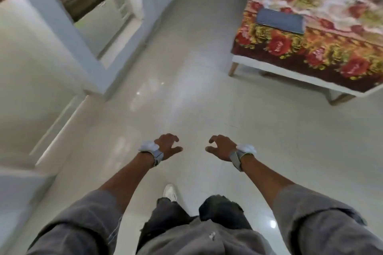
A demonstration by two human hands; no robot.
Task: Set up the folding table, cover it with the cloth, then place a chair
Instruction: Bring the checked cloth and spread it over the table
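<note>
No step appears done. Left hand (167, 147) and right hand (220, 148), well short of the bed (323, 54), are loosely curled and empty. Folded blue cloth (279, 20) lies on the bed's near edge. Folding table and chair not in view.

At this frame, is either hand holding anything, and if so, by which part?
Nothing is held. The left hand and right hand both hang over the bare floor with fingers loosely curled, touching nothing.
</note>
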